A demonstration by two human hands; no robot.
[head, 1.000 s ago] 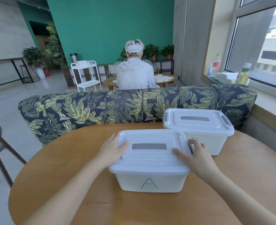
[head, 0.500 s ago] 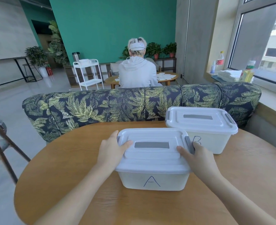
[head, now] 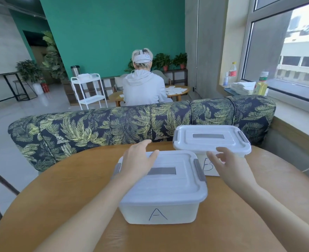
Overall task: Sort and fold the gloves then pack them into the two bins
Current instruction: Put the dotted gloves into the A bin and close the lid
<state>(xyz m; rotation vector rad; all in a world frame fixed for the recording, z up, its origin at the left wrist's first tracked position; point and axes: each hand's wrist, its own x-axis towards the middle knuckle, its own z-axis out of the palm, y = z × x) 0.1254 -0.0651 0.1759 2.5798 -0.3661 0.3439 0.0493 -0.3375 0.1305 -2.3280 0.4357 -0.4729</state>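
Head camera shows two lidded white bins on the round wooden table (head: 63,193): bin A (head: 161,212) nearest me, bin B (head: 211,140) just behind it to the right. My left hand (head: 138,160) lies flat and relaxed over A's lid, while my right hand (head: 228,165) hovers loose-fingered beside B, gripping nothing.

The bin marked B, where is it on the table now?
In the head view, the bin marked B stands at the table's far right, behind bin A, before the leaf-patterned sofa.
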